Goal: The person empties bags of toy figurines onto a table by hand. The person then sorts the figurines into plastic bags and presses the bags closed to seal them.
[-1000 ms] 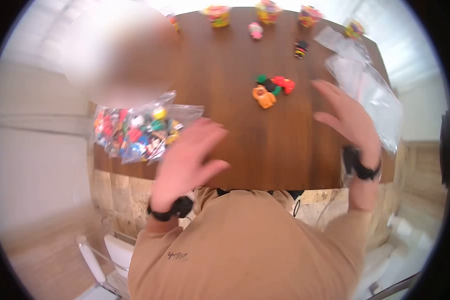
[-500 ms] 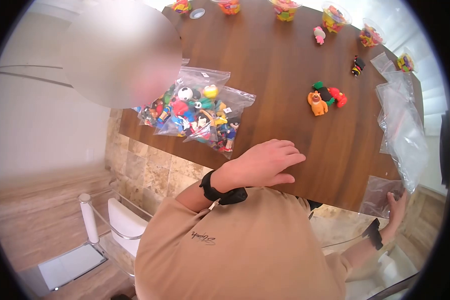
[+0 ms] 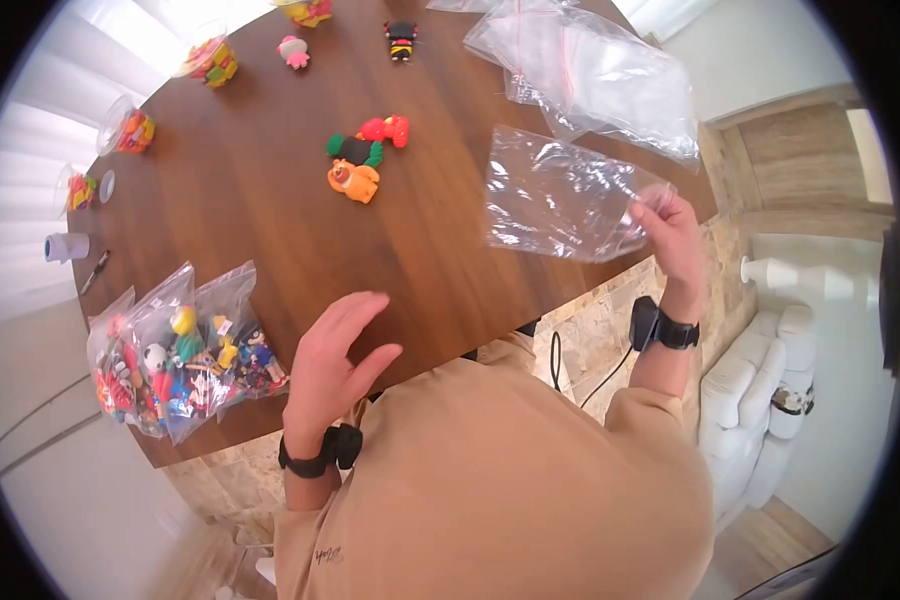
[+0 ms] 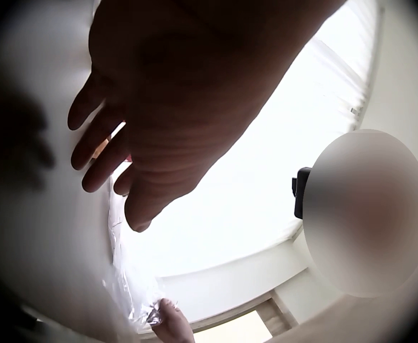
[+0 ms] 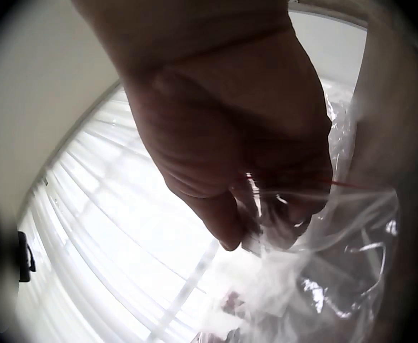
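My right hand (image 3: 670, 240) pinches one end of a clear plastic bag (image 3: 555, 195) between thumb and fingers, the bag spread over the right part of the table. In the right wrist view, the bag (image 5: 345, 264) hangs from the fingertips, and a red line runs along it. Empty, my left hand (image 3: 335, 360) hovers by the front edge with thumb and fingers extended. Farther back lie an orange bear figure (image 3: 355, 182), a dark and green figure (image 3: 355, 150) and a red figure (image 3: 385, 130), close together.
Filled bags of small toy figures (image 3: 185, 360) lie at the left. More clear bags (image 3: 610, 75) are piled at the back right. Tubs of colourful pieces (image 3: 210, 62) line the far edge, near a pink figure (image 3: 293, 52) and a black figure (image 3: 401, 40). A pen (image 3: 95, 272) lies far left.
The right hand, first empty, took hold of a clear bag at the table's right front edge and brought it over the table. The left hand stays empty. The head view has swung round.
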Motion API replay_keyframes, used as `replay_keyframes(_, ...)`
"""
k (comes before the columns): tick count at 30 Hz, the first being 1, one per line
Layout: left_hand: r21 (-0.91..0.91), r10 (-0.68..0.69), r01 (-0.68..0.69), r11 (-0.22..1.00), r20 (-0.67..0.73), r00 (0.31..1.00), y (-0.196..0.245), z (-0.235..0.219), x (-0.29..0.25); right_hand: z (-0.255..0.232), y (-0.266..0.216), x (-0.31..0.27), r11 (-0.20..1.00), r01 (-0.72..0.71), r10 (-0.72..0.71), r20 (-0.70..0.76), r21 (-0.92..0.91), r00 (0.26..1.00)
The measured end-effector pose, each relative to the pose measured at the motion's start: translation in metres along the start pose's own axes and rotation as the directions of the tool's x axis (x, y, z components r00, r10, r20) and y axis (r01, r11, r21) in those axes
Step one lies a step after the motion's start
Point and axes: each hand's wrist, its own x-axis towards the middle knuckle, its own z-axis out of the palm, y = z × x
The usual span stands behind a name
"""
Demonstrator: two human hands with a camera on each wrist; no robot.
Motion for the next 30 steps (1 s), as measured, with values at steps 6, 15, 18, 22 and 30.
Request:
replay_keyframes(6, -0.366, -0.149, 0.039, 0.93, -0.276, 0.95, 0.023, 0.016, 0.031, 0.099, -0.006, -0.014, 0.946, 0.062, -0.18, 0.357, 0.319, 0.917)
replay_keyframes(15, 0.176, 0.276, -0.225, 0.958, -0.367, 0.888, 0.029, 0.009, 0.019, 0.224, -0.025, -0.026, 0.818, -0.24, -0.249, 0.698, 0.523, 0.671)
replay_keyframes(18, 0.255, 0.185, -0.097, 0.962, -0.347, 0.919, 0.012, 0.008, 0.014, 0.232, -0.041, -0.031, 0.835, -0.338, -0.174, 0.791, 0.435, 0.587)
replay_keyframes(22, 0.042, 0.135, -0.128, 0.991, -0.386, 0.913, -0.001, 0.011, 0.007, 0.235, -0.028, -0.022, 0.967, -0.103, -0.125, 0.786, 0.233, 0.605)
replay_keyframes(30, -0.164, -0.109, 0.015, 0.986, -0.579, 0.808, -0.007, 0.0, -0.001, 0.229, -0.064, 0.018, 0.9, 0.381, -0.133, 0.697, -0.214, 0.705)
